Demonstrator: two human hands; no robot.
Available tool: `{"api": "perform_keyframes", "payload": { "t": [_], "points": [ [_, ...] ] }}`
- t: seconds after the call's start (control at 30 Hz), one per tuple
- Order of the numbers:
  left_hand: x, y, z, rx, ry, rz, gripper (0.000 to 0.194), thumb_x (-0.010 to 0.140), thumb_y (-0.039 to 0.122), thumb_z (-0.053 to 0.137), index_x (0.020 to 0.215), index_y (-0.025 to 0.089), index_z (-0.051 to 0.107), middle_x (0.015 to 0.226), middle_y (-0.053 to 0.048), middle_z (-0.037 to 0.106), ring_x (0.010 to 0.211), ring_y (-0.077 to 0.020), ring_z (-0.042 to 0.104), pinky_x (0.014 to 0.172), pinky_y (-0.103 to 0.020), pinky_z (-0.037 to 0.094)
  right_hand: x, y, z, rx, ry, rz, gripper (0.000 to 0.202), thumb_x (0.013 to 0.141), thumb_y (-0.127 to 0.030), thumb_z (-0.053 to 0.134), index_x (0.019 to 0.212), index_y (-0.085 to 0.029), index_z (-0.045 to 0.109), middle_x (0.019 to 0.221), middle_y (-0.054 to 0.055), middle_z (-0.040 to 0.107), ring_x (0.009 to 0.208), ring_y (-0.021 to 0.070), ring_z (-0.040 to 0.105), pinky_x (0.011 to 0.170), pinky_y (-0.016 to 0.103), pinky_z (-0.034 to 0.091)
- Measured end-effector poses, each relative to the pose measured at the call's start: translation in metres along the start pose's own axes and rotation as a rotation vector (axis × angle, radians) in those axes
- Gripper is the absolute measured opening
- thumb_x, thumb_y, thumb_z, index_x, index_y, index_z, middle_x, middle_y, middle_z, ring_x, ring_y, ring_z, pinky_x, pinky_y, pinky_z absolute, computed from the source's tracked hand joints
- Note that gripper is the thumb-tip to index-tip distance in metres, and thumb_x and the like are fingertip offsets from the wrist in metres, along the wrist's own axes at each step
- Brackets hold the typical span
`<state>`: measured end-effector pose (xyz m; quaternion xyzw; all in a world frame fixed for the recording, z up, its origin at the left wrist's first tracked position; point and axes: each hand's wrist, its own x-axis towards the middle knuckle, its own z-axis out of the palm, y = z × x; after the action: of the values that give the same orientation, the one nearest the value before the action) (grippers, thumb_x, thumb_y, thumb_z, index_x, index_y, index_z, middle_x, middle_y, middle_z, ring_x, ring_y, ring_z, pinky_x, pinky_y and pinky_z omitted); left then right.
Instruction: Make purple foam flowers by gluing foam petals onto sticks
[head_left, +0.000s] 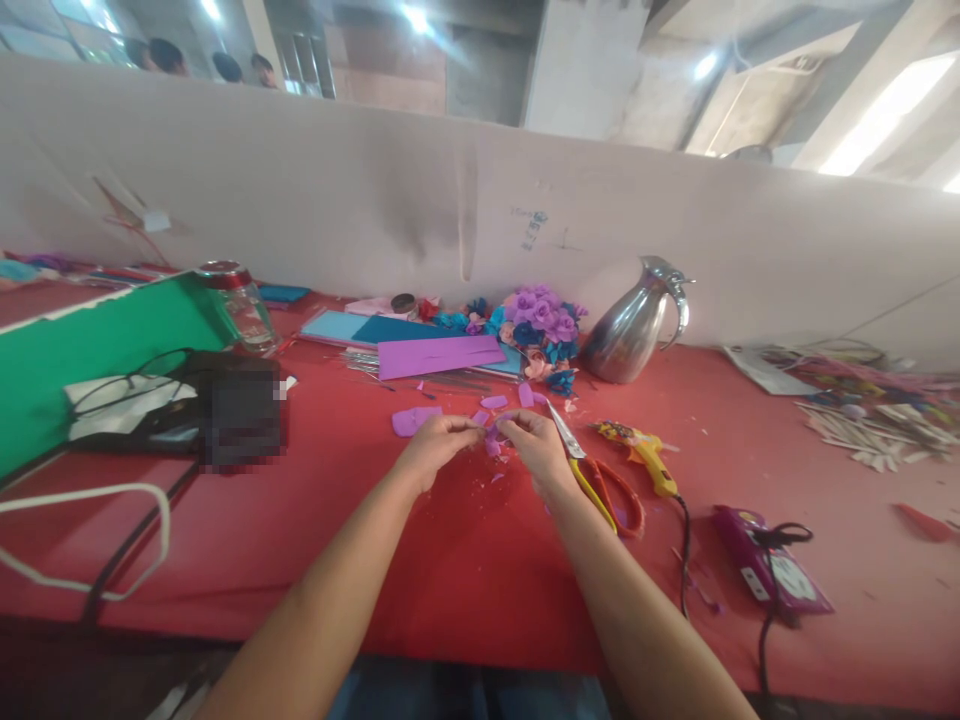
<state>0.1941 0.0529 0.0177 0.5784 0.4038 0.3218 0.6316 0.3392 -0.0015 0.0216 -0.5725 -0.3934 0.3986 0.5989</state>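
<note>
My left hand [442, 448] and my right hand [536, 450] meet over the middle of the red table, fingers pinched round a small purple paper piece [492, 440]. Loose purple petals [493, 402] lie just beyond the fingertips. A stack of purple pieces [414, 421] rests beside my left hand. Right of my right hand are scissors [592, 475] with red and yellow handles, their blades partly apart. A yellow glue gun [651, 460] lies further right. Behind the hands, a purple sheet [442, 356] sits on blue sheets, next to a bunch of paper flowers [541, 320].
A metal jug [634, 325] stands at the back right. To the left are a glass bottle [247, 310], a black bag [240, 410] and a green board [112, 350]. A purple box [776, 565] with cables lies at the right. Several heads show beyond the partition [337, 200].
</note>
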Motion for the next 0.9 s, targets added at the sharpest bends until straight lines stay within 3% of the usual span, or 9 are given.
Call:
{"api": "perform_keyframes", "payload": {
  "t": [0.17,0.27,0.37,0.47,0.57,0.7,0.9],
  "points": [
    [0.000,0.003,0.002,-0.230,0.068,-0.015,0.020,0.053,0.031,0.080,0.068,0.018,0.076,0.073,-0.004,0.072,0.070,-0.0153,0.058,0.067,-0.026,0.039,-0.005,-0.005,0.003,0.125,-0.008,0.078,0.022,0.064,-0.037,0.066,0.076,-0.020,0.062,0.070,-0.001,0.067,0.065,0.0139,0.061,0.064,0.026,0.045],
    [0.001,0.003,0.004,-0.407,0.158,-0.012,0.023,0.049,0.031,0.083,0.067,0.018,0.075,0.073,-0.004,0.072,0.067,-0.0141,0.058,0.061,-0.024,0.038,-0.011,-0.001,0.013,0.136,-0.112,0.140,0.025,0.062,-0.035,0.070,0.081,-0.020,0.063,0.074,0.001,0.070,0.070,0.0156,0.064,0.066,0.026,0.045],
    [0.001,0.003,0.007,-0.489,0.123,-0.005,0.024,0.048,0.032,0.084,0.064,0.017,0.074,0.066,-0.003,0.069,0.062,-0.0139,0.057,0.058,-0.025,0.039,-0.015,0.007,0.023,0.140,-0.191,0.087,0.024,0.060,-0.033,0.074,0.078,-0.020,0.065,0.074,0.002,0.071,0.071,0.0162,0.064,0.069,0.028,0.047],
    [0.001,0.003,0.006,-0.479,0.106,-0.009,0.026,0.048,0.033,0.085,0.063,0.016,0.074,0.063,-0.003,0.067,0.058,-0.0122,0.054,0.055,-0.025,0.037,-0.016,0.011,0.025,0.137,-0.185,0.039,0.022,0.062,-0.035,0.073,0.076,-0.020,0.066,0.069,0.001,0.069,0.064,0.0152,0.062,0.067,0.029,0.047],
    [0.002,0.003,0.000,-0.437,0.196,0.012,0.029,0.047,0.033,0.087,0.069,0.017,0.076,0.067,-0.003,0.069,0.058,-0.0092,0.049,0.054,-0.023,0.033,-0.014,0.011,0.022,0.116,-0.180,0.055,0.022,0.062,-0.035,0.073,0.076,-0.020,0.068,0.064,0.000,0.068,0.061,0.0151,0.061,0.064,0.029,0.047],
    [0.002,0.004,-0.007,-0.327,0.227,0.058,0.028,0.050,0.036,0.085,0.068,0.017,0.076,0.053,0.001,0.059,0.050,-0.0074,0.039,0.051,-0.024,0.028,-0.014,0.009,0.018,0.088,-0.185,0.072,0.022,0.060,-0.036,0.073,0.075,-0.019,0.070,0.065,0.000,0.068,0.062,0.0156,0.061,0.062,0.028,0.045],
    [-0.003,0.011,-0.004,-0.273,0.190,0.067,0.025,0.049,0.036,0.083,0.063,0.018,0.073,0.059,-0.001,0.064,0.058,-0.0122,0.051,0.056,-0.026,0.033,-0.016,0.005,0.018,0.022,-0.218,0.070,0.021,0.063,-0.035,0.070,0.077,-0.020,0.075,0.066,0.001,0.069,0.063,0.0158,0.061,0.061,0.028,0.043]
  ]
}}
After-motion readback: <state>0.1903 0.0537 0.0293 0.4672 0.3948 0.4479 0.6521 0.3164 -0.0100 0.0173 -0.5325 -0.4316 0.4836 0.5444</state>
